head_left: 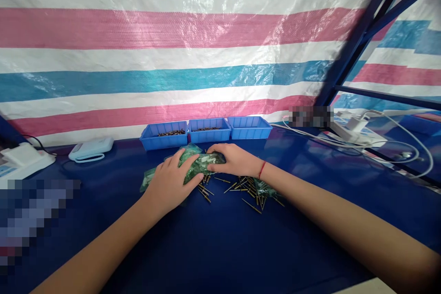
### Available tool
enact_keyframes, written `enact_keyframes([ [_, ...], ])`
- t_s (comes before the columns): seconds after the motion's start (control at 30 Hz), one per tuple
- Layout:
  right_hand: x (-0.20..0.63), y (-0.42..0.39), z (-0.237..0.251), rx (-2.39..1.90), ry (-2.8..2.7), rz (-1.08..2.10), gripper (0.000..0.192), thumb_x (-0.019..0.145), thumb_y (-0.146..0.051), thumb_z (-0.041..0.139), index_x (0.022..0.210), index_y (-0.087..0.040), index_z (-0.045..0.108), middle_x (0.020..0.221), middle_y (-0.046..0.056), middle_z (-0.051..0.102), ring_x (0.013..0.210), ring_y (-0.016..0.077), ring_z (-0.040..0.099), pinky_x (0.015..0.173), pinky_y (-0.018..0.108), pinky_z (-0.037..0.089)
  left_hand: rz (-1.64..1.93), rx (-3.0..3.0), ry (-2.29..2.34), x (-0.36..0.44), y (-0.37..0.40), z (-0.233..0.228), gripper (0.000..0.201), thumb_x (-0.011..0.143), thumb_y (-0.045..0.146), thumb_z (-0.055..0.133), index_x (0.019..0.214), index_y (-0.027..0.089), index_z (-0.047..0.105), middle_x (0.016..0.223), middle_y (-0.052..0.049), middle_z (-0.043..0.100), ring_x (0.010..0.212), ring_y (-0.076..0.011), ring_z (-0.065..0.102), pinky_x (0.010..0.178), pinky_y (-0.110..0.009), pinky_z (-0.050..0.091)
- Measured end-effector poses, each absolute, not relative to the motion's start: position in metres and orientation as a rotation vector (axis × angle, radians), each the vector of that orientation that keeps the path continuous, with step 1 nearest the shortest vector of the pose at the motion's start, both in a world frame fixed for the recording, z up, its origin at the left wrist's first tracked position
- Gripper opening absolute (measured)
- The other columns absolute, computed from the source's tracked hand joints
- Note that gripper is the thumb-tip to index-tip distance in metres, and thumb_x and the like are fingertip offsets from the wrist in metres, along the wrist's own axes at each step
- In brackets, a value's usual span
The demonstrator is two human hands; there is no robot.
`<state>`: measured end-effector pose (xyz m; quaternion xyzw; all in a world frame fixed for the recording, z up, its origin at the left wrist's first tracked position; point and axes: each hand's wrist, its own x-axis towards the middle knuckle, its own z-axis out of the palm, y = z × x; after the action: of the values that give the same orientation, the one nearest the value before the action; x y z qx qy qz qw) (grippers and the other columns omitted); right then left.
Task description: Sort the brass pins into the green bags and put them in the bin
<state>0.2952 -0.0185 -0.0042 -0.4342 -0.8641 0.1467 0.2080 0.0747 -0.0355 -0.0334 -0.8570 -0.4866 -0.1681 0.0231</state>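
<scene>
My left hand (170, 181) lies flat on a crumpled green plastic bag (196, 161) in the middle of the blue table, fingers spread over it. On the same bag's right end my right hand (234, 160) is closed, gripping it; a red string circles that wrist. Several thin brass pins (237, 186) are scattered on the table just below and right of the bag. More green bag material (263, 189) shows under my right forearm.
Three blue plastic bins (206, 131) stand in a row behind the bag; the left and middle ones hold small dark parts. A pale device (91, 149) and a white box (24, 158) sit at left. White cables and a power strip (358, 131) lie at right.
</scene>
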Motion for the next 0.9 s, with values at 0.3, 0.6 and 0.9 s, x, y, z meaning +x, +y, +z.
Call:
enact_keyframes([
  [0.3, 0.294, -0.021, -0.008, -1.316, -2.345, 0.422, 0.035, 0.077, -0.035, 0.065, 0.105, -0.017, 0.054, 0.091, 0.007, 0.063, 0.077, 0.02, 0.057, 0.066, 0.031, 0.041, -0.586, -2.644, -1.469, 0.077, -0.032, -0.034, 0.043, 0.093, 0.044, 0.041, 0.131, 0.03, 0.054, 0.131, -0.011, 0.052, 0.11, -0.0347, 0.054, 0.087, -0.051, 0.046],
  [0.6, 0.294, -0.023, -0.013, -1.177, -2.334, 0.424, 0.037, 0.081, -0.024, 0.061, 0.115, -0.019, 0.047, 0.109, 0.008, 0.057, 0.086, 0.018, 0.055, 0.073, 0.03, 0.044, -0.74, -2.667, -1.434, 0.08, -0.03, -0.038, 0.04, 0.094, 0.038, 0.042, 0.131, 0.026, 0.05, 0.12, -0.011, 0.052, 0.105, -0.0296, 0.056, 0.089, -0.046, 0.046],
  [0.9, 0.309, -0.03, 0.004, -1.142, -2.575, 0.545, 0.055, 0.078, -0.05, 0.065, 0.123, -0.02, 0.054, 0.105, 0.008, 0.057, 0.091, 0.022, 0.054, 0.08, 0.037, 0.046, -0.7, -2.665, -1.398, 0.08, -0.029, -0.04, 0.04, 0.095, 0.033, 0.039, 0.134, 0.03, 0.05, 0.119, -0.011, 0.048, 0.106, -0.0285, 0.054, 0.088, -0.045, 0.048],
])
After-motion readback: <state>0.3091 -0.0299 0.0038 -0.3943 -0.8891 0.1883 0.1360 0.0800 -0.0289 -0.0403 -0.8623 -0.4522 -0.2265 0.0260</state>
